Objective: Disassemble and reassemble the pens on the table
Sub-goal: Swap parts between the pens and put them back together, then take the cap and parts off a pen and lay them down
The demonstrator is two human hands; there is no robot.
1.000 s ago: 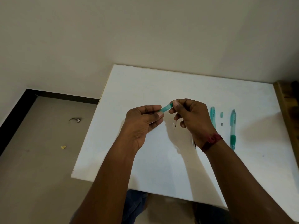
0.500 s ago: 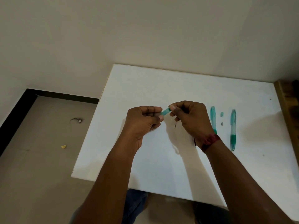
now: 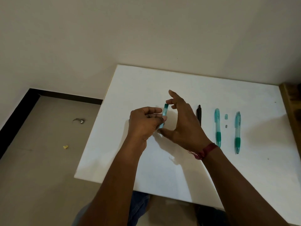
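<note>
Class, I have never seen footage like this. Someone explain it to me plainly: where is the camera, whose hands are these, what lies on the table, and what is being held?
There is only one view, from a camera worn on the person's head, looking forward and down. No machine is here, just two bare hands.

The left hand pinches a short teal pen piece, held roughly upright above the white table. The right hand, with a red thread band at its wrist, is spread around the piece, fingers near its top and thumb near its bottom.

On the table to the right lie a black pen, two teal pens, and two tiny loose parts between them.
</note>
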